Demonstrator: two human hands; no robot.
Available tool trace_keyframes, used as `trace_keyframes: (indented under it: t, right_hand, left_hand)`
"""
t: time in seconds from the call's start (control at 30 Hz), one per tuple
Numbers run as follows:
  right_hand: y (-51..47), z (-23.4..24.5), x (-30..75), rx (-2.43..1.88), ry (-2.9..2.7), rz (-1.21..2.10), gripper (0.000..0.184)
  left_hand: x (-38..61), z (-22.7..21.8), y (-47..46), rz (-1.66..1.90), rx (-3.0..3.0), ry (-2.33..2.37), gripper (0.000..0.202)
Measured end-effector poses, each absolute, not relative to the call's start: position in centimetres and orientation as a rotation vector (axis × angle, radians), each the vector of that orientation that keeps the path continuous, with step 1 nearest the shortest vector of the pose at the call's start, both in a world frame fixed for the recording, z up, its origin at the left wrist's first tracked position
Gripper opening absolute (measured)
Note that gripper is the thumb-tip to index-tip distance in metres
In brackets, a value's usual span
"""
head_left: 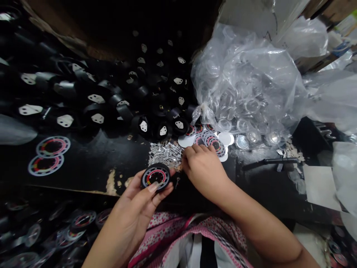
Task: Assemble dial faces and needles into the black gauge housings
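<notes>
**Head view: round black gauge with red-and-white printed dial [156,176] clamped in left hand [136,203]**

Left thumb on the dial's near edge, fingers under the rim; that probably keeps it steady and face up. Gauge sits just on the wearer's side of a heap of small silver-grey metal slivers [165,152], likely to keep the reach short.

Right hand [205,171]: fingers curled down at the heap's right edge; fingertips hidden, so can't tell if they're pinched or apart.

Beyond it, overlapping printed dial discs [215,145], within easy reach. Behind those, a knotted clear plastic bag of transparent rings [248,89]. Black round housings with white metal plates [143,126] crowd the back, plates outward, maybe just how they stack.
</notes>
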State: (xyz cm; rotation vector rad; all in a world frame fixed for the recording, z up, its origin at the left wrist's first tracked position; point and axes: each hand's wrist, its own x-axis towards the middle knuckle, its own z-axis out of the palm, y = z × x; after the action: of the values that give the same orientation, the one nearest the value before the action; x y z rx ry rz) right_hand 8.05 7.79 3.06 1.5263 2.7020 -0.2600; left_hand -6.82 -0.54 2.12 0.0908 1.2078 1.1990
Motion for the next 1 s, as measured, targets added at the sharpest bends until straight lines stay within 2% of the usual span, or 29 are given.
trace_keyframes:
  t: [0.13,0.23,0.43,0.5,0.63,0.7,0.9,1.0]
  right_hand:
    - [8.0,3.1,8.6,1.545,2.678,-0.302,0.016]
    - [8.2,3.3,8.6,1.587,2.674,-0.416,0.016]
    - [7.6,4.2,8.7,1.640,2.748,-0.908,0.007]
    - [7.2,4.4,8.9,1.638,2.810,-0.848,0.010]
    - [6.3,4.5,9.6,1.547,2.945,-0.519,0.020]
    - [6.0,4.7,10.0,1.559,2.984,-0.508,0.024]
    - [5.4,5.9,10.8,1.690,2.982,-1.181,0.016]
    - [5.1,6.1,11.0,1.783,2.911,-1.175,0.014]
  left_hand:
    - [-6.6,1.6,-0.2,1.276,0.163,1.138,0.012]
    - [-6.1,1.2,0.2,1.360,0.203,1.121,0.015]
    - [-5.4,1.0,0.6,1.390,0.272,1.134,0.023]
    - [-5.3,1.2,0.6,1.405,0.245,1.144,0.021]
    - [-5.2,1.8,0.5,1.407,0.184,1.070,0.020]
    - [-5.2,2.1,0.6,1.385,0.178,1.030,0.019]
    - [-3.9,2.3,1.6,1.337,0.209,1.140,0.030]
    - [-3.0,1.9,1.9,1.235,0.320,1.160,0.028]
